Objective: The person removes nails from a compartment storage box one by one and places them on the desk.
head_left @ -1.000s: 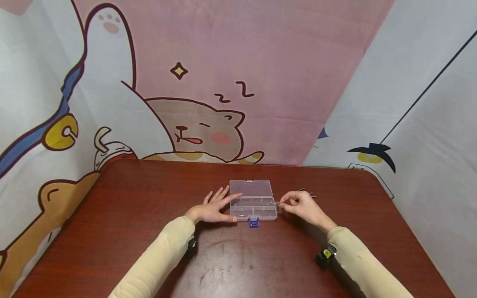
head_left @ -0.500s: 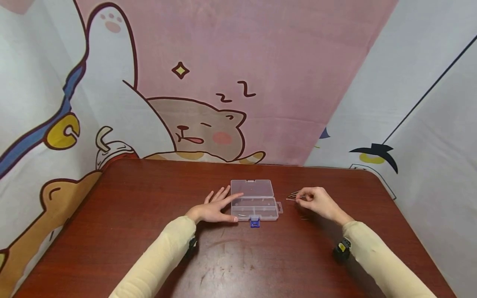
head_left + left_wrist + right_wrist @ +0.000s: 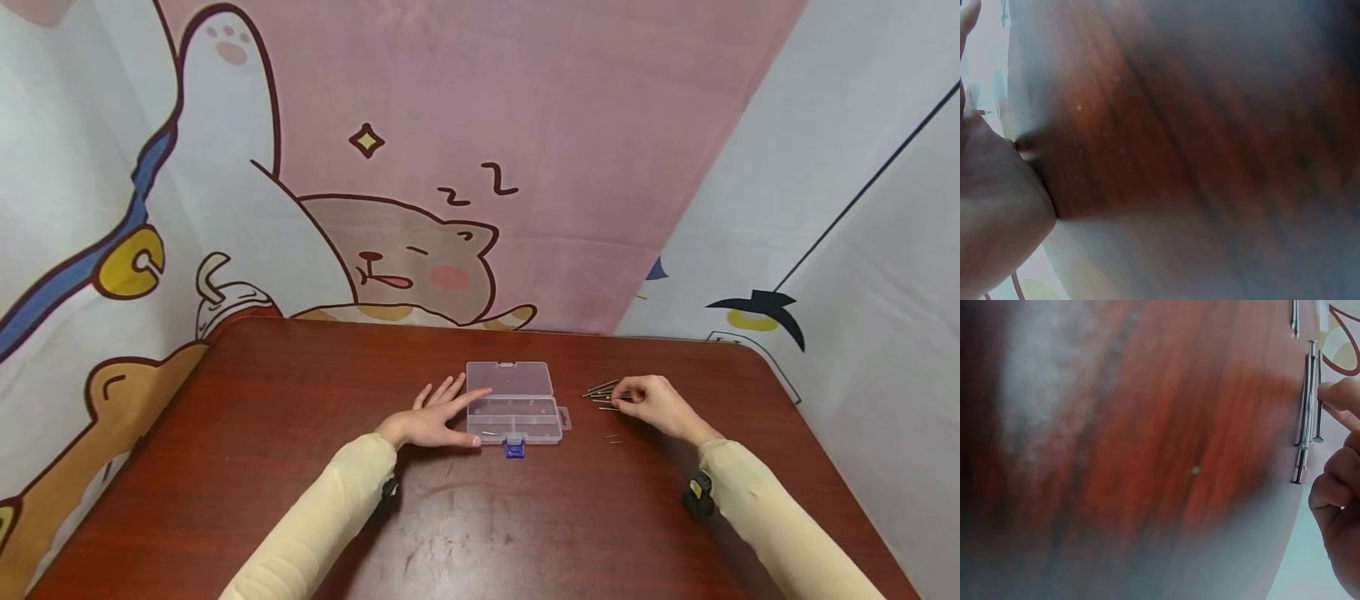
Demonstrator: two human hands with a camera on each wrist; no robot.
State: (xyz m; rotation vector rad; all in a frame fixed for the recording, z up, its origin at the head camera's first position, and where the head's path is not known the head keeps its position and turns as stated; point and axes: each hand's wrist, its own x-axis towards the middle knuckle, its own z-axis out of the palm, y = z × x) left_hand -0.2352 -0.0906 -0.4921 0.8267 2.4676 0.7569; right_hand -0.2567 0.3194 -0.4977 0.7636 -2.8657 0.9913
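In the head view, a clear plastic compartment box [image 3: 512, 381] lies on the table, lid folded back and blue latch [image 3: 514, 449] towards me. One small metal nail [image 3: 489, 433] is in its front left compartment. My left hand [image 3: 431, 423] rests at the box's left side, fingers spread, index finger reaching over the box and thumb at its front left corner. Right of the box lies a loose pile of metal nails [image 3: 598, 391]. At that pile, my right hand [image 3: 652, 404] has thumb and index finger around a nail [image 3: 1319, 428], seen in the right wrist view.
A couple of smaller nails [image 3: 614, 441] lie on the brown wooden table [image 3: 480, 525], nearer to me than the pile. A clear hanging tab [image 3: 564, 417] sticks out from the box's right side. Cartoon-printed cloth [image 3: 585, 167] stands behind the table.
My right hand has moved right, from the box's right edge, where it pinched a nail, to the nail pile. The smaller nails are now uncovered. My left hand stays at the box.
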